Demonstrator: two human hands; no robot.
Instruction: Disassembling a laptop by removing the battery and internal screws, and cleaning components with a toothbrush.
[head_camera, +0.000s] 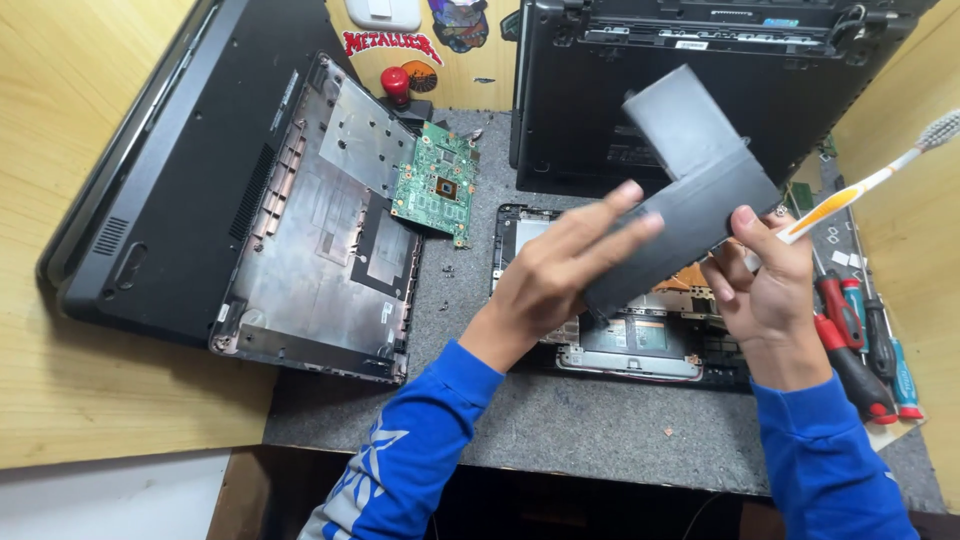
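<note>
My left hand (565, 270) holds a flat dark grey battery pack (690, 195) tilted up above an opened laptop chassis (640, 345). My right hand (770, 285) grips the pack's right lower edge and also holds an orange and white toothbrush (860, 190), whose bristles point up to the right. Both arms wear blue sleeves. The pack hides much of the chassis below it.
A green circuit board (437, 183) lies on the grey mat (560, 420). A bare laptop bottom cover (320, 230) leans on a dark laptop (170, 170) at left. Another dark laptop (690, 70) stands at the back. Several screwdrivers (865, 345) lie at right. Small screws dot the mat.
</note>
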